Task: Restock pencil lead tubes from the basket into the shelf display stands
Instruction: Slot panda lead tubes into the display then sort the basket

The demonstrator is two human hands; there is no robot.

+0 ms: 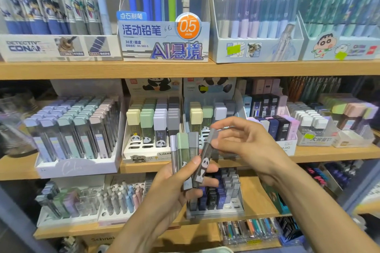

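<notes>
Grey-capped and printed with a panda, the lead tube (203, 160) being drawn out sits tilted between the fingers of the right hand (244, 141), which pinches it near its cap while the other fingers stay loosely spread. Its lower end is still against the left hand (181, 183), whose fingers and thumb are curled round a small bundle of tubes (185, 150) with lilac, green and grey caps, held upright in front of the shelf. Just behind and above that bundle stands the panda display stand (153, 129), the landmark here: its columns run cream, green, lilac and grey, and the front slots of its white base look vacant, the grey column nearest the hands. A second panda stand (207, 113) sits just right of it, partly hidden by the right hand; left of it is a stand of pastel-capped tubes (76, 129), and above it runs the wooden shelf edge (185, 70). The basket cannot be made out. To do this step well, I would separate the one tube cleanly without loosening the bundle, match cap colour to column, turn the panda outward and cap up, then seat it straight into a front slot so neighbours are not knocked askew.
</notes>
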